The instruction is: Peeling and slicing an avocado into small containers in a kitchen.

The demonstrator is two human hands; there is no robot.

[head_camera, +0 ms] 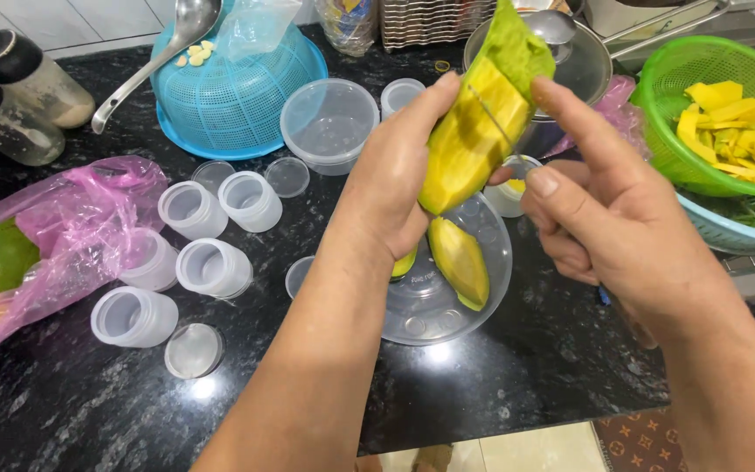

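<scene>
My left hand (392, 179) grips a partly peeled green mango (474, 122), yellow flesh facing me, held upright over the black counter. My right hand (600, 210) holds a thin knife whose blade (489, 118) lies across the mango's flesh; the handle is hidden in my fist. Below the mango, a clear plastic lid (434, 301) lies on the counter with a cut mango piece (460, 260) on it.
A green basket (668, 96) of yellow mango slices sits at the right. Several small clear jars (211, 267) and lids lie at the left beside a pink bag (72, 236) holding a green mango. A blue upturned colander (229, 96), a ladle, a clear tub (329, 122) and bottles stand behind.
</scene>
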